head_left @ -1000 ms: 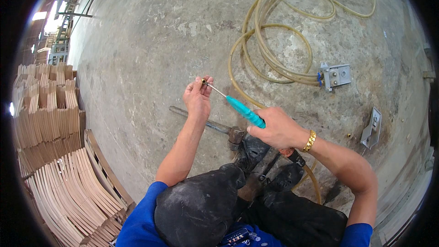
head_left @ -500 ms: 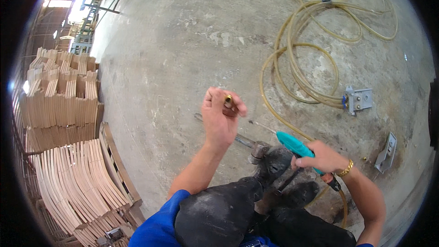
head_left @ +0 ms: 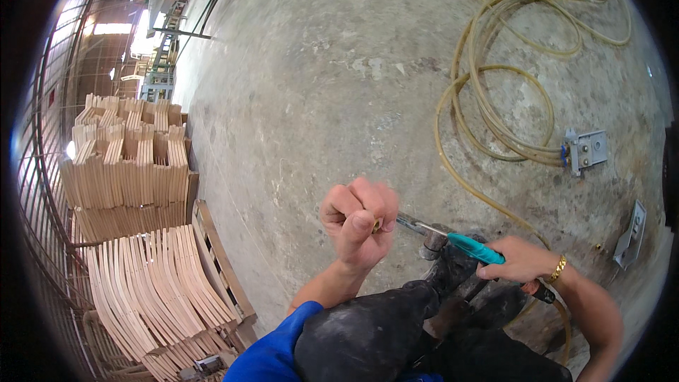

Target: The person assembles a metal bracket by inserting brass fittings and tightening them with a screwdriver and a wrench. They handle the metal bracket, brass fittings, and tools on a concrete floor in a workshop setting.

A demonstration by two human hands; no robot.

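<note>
My left hand (head_left: 359, 221) is closed around a small brass fitting (head_left: 377, 226), mostly hidden by the fingers. My right hand (head_left: 522, 257) grips a teal air blow gun (head_left: 474, 247), with its thin nozzle pointing left toward my left hand. The nozzle tip comes close to the left-hand fingers; whether it touches the fitting I cannot tell. Behind the gun lies a hammer (head_left: 434, 243) with a metal handle, on the floor by my shoe. A yellowish hose (head_left: 566, 311) runs from the rear of the gun past my wrist.
Coiled yellowish hose (head_left: 488, 110) spreads over the concrete floor, ending at a grey metal block with fittings (head_left: 588, 151). A grey metal bracket (head_left: 628, 240) and a small brass piece (head_left: 599, 246) lie at right. Stacks of curved wooden parts (head_left: 152, 290) stand at left.
My left hand has turned over, closed more tightly around the fitting and come lower. The blow gun's nozzle is now nearer the left hand. The whole view has shifted.
</note>
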